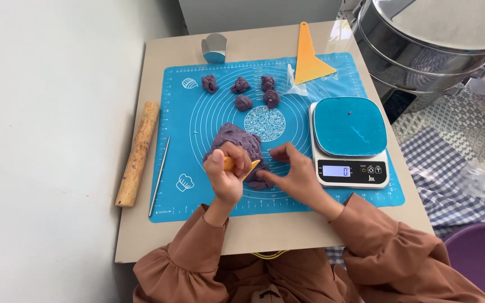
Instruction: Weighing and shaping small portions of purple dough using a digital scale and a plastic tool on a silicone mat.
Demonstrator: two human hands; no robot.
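I'm working at a small beige table (265,233) pushed against a pale wall, with a blue silicone baking mat (197,120) spread over most of it.

Closest to me, my left hand (225,174) is closed around a small orange scraper (241,165), its edge angled down into the near side of the big lump of purple dough (237,139). My right hand (293,171) is open and holds nothing; the fingers are spread, and the fingertips (264,177) press on the piece of dough at the blade to steady it. To cut cleanly, I judge that I should press the scraper straight down to the mat, not saw, and keep my right fingertips clear of the edge.

Just right of my hand sits the kitchen scale (349,140), with a blue platform that is bare apart from a few specks.

Left of the mat lie a thin metal rod (160,175) and a wooden rolling pin (137,152).

Further away, five small dough pieces (243,102) lie in a loose group on the mat, apart from one another. Matching those sizes looks like the thing to aim for.

Beyond them are a larger orange scraper (309,59), a small paper cup (214,49) and, off the table's far right corner, a big steel steamer (422,45).
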